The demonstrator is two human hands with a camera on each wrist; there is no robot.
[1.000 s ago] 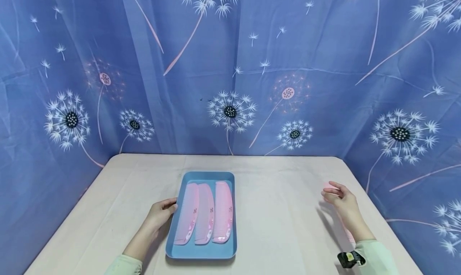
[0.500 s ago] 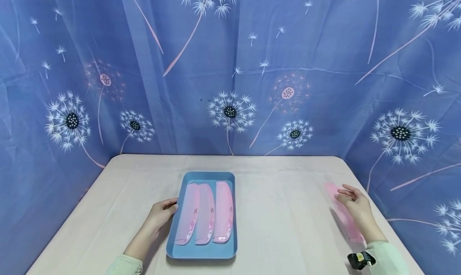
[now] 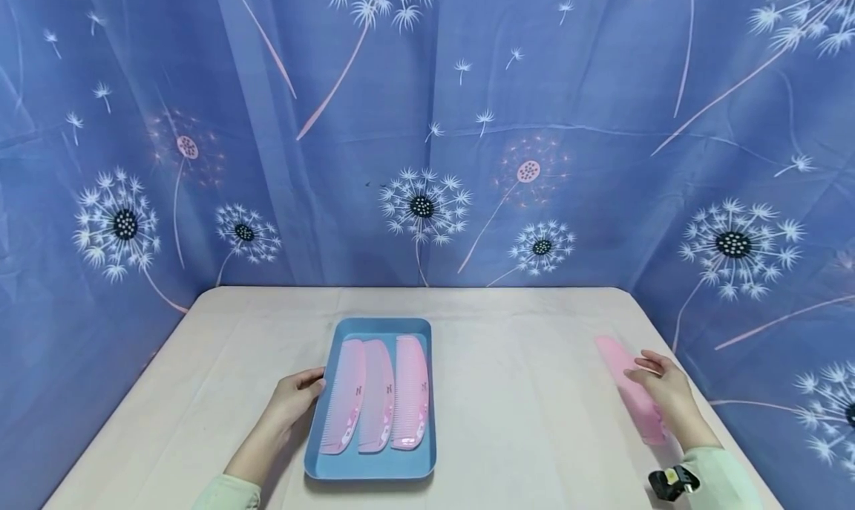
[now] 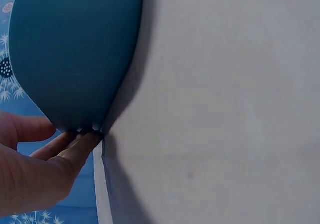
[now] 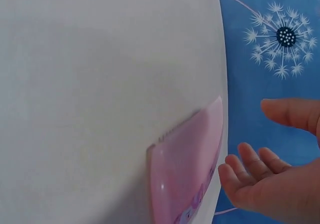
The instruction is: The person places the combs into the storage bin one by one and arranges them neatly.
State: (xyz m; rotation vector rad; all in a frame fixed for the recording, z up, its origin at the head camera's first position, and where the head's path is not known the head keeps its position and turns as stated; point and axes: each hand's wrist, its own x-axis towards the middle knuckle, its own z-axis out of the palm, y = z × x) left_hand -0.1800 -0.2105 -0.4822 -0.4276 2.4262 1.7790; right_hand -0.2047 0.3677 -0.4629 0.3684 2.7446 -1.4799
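Note:
A blue tray (image 3: 370, 467) stands left of the table's middle, holding three pink combs: a left comb (image 3: 344, 397), a middle comb (image 3: 378, 399) and a right comb (image 3: 410, 393). My left hand (image 3: 291, 400) grips the tray's left edge; the left wrist view shows its fingertips against the outer wall, the thumb by the rim. Far to the right, another pink comb (image 3: 631, 391) lies slanted on the table. Just right of this comb is my right hand (image 3: 668, 391). The right wrist view shows that hand's thumb and fingers spread apart, with nothing between them.
A pale cloth covers the table (image 3: 514, 391). Blue curtains (image 3: 347, 235) with dandelion prints hang close behind it and along both sides. A small black device (image 3: 673, 483) sits at the right wrist.
My right hand has drawn back to the right from over the slanted comb, uncovering most of it. The left hand stays at the tray, and the head view has shifted slightly.

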